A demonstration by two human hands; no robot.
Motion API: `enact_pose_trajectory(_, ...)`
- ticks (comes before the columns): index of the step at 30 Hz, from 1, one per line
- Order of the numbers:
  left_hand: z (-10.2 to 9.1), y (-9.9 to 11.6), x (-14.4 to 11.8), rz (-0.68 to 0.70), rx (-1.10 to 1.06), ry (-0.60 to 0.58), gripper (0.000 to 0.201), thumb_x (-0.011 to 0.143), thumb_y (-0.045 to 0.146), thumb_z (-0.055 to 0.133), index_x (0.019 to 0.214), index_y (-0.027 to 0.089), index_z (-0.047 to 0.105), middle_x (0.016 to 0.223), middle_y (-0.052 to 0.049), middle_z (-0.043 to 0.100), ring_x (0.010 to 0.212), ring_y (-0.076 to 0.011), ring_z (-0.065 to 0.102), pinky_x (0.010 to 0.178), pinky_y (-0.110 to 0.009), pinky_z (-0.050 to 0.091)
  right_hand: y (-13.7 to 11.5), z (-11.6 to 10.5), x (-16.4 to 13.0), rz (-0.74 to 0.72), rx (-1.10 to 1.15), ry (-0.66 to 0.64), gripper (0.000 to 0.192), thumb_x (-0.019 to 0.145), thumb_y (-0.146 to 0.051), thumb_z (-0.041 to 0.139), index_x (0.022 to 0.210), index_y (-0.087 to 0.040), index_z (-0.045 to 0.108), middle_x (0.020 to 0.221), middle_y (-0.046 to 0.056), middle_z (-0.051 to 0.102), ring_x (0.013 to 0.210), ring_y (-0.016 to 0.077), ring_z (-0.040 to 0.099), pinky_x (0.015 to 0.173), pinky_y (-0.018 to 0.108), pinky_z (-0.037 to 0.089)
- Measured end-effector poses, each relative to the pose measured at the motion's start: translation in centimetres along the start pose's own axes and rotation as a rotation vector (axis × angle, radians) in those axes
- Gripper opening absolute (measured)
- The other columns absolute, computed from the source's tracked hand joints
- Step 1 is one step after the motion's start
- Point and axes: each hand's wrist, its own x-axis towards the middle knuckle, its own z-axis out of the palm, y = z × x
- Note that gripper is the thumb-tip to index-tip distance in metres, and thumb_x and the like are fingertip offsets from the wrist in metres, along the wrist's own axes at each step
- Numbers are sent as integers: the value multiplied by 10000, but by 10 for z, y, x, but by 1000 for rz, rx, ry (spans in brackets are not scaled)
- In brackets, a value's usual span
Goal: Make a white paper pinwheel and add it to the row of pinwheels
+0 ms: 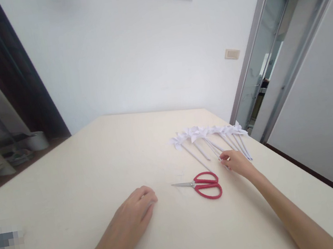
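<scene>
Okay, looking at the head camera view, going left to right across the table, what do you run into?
Left hand resting palm down on the table → red-handled scissors, blades pointing left → right hand, fingertips on the stick of one white paper pinwheel. The row of pinwheels lies farther back, above the scissors and right hand.

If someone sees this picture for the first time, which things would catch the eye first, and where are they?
The red-handled scissors stand out most, lying flat on the pale table between the two hands. Behind them, near the far right edge, lies a row of white paper pinwheels on thin sticks; the right hand touches the end of one stick. The left hand rests palm down on the bare tabletop.
</scene>
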Motion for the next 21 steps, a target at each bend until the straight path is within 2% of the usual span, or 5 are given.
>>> enact_pose_trajectory(21,-2,4,-2,-5,-45,-21,195,895,203,367,903,214,561,1002,-44,577,911,-200,560,809,-356,464,-12,17,3,24,-113,180,302,883,-312,521,1149,-170,539,1155,79,573,956,188,592,798,398,506)
